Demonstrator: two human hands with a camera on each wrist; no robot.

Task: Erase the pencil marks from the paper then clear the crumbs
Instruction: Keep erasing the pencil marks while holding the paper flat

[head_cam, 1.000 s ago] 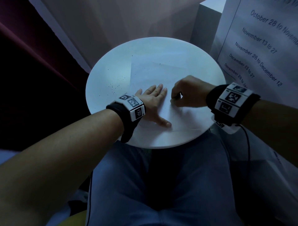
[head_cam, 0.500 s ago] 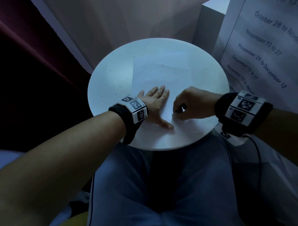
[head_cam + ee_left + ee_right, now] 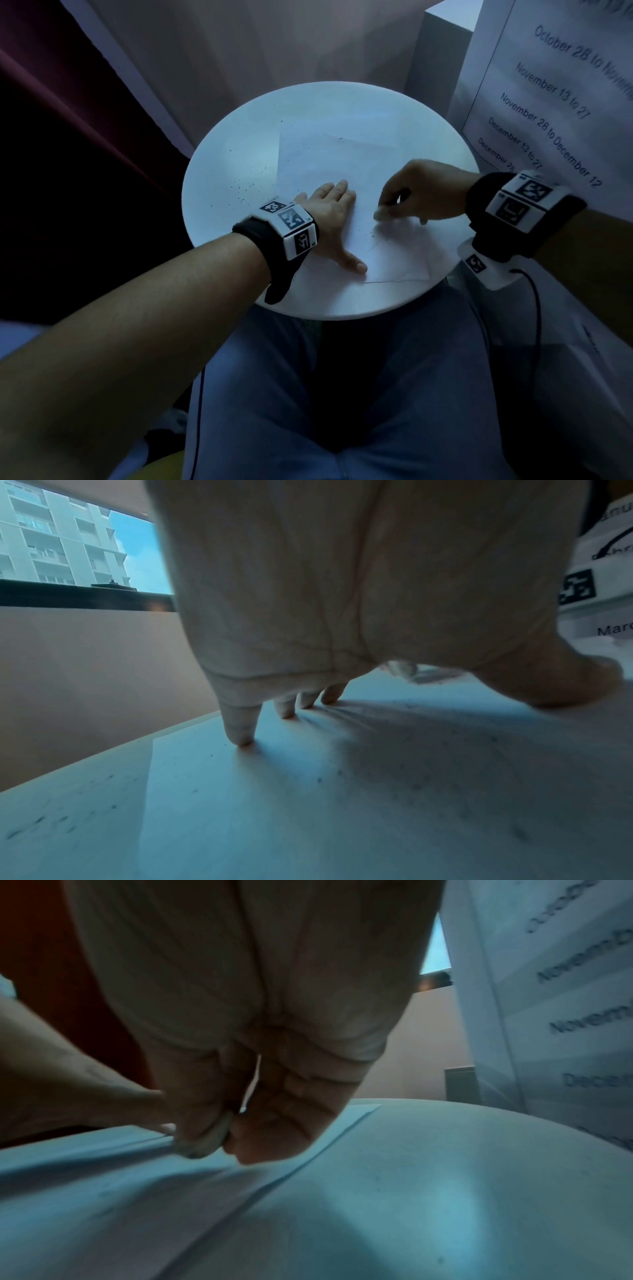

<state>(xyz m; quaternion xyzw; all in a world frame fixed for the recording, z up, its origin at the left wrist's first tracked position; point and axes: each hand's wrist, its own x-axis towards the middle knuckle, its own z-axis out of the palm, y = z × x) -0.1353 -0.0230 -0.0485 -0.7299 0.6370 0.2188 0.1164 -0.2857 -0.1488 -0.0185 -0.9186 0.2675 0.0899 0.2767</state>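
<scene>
Fingers (image 3: 240,729) of left hand (image 3: 334,219) straight, spread a little, tips and thumb pressed flat on white rectangular sheet of paper (image 3: 342,164), pinning its left part. Right hand (image 3: 423,195) curled, thumb and fingertips pinching small off-white rubber eraser (image 3: 379,214); in the right wrist view the eraser (image 3: 205,1139) sits between thumb and forefinger, its lower end on or just above the sheet, contact unclear. Eraser lies just right of the left hand's fingers, over the paper's middle-near area. Faint grey pencil lines (image 3: 376,243) show below the eraser, near the left thumb. Paper rests on round white tabletop (image 3: 222,164), its near corner close to the table's near edge. Dark eraser crumbs (image 3: 250,180) scattered on the bare table left of the paper, a few specks on the sheet near the eraser too. Both wrists wear black bands with white marker blocks. Printed date sheet (image 3: 555,102) stands right of the table.
</scene>
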